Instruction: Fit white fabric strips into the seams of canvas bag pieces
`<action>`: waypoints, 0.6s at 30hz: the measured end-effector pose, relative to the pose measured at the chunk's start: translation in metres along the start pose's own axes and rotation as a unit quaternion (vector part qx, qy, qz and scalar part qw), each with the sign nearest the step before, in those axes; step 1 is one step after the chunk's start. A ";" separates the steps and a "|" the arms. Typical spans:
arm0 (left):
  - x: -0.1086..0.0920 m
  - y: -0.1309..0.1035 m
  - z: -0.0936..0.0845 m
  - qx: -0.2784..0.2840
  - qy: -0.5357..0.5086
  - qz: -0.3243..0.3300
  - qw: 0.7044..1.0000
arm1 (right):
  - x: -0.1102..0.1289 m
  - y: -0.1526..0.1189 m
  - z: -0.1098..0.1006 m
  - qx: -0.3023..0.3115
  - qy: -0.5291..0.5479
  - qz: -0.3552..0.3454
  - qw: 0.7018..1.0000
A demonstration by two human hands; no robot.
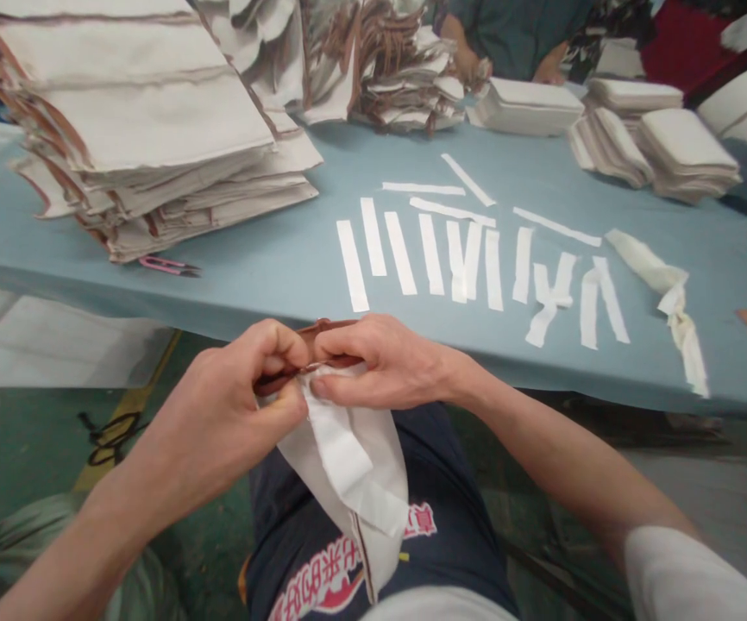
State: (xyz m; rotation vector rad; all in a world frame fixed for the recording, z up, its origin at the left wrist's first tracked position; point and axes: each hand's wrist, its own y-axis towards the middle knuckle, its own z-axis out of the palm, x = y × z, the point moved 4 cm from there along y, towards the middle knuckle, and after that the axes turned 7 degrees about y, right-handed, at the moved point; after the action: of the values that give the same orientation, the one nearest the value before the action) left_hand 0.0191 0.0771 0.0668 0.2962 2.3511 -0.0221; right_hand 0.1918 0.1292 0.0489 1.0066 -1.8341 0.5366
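Over my lap I hold a cream fabric piece (383, 440) with a brown trim edge (322, 326) at its top. My left hand (250, 388) pinches the brown edge from the left, thumb toward me. From the right, my right hand (379, 358) grips the same edge, its thumb pressed on the front. Fingertips of both hands nearly meet. A white strip (341, 448) hangs from the pinched edge down over the cream fabric. What lies between the fingertips is partly hidden.
Several white strips (431, 254) lie on the blue table (250, 276). Pink-handled thread snips (166, 266) rest by a tall stack of cream fabric pieces (147, 95). A twisted pale cloth (651, 267) lies at right. Across the table, a person (522, 39) stands behind folded fabric stacks (532, 108).
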 end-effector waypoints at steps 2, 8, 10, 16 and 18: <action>0.005 -0.002 0.002 0.016 -0.027 -0.015 0.999 | -0.001 0.000 0.001 -0.002 0.019 0.007 1.000; -0.008 -0.004 -0.005 -0.038 0.016 0.081 0.996 | 0.002 0.000 0.003 -0.008 0.072 0.007 0.997; -0.012 -0.007 -0.006 -0.059 0.049 0.123 0.989 | 0.003 0.001 0.005 -0.004 0.115 -0.004 0.993; -0.004 -0.020 0.004 -0.118 0.122 0.232 0.958 | 0.000 -0.003 0.012 -0.027 0.290 0.012 0.956; 0.001 -0.021 0.009 -0.111 0.119 0.267 0.950 | -0.003 -0.005 0.016 -0.019 0.348 0.031 0.937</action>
State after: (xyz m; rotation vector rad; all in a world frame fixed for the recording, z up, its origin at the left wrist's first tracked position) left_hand 0.0202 0.0563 0.0584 0.8502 2.4002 0.5625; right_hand 0.1884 0.1155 0.0388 0.6156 -1.2328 0.7763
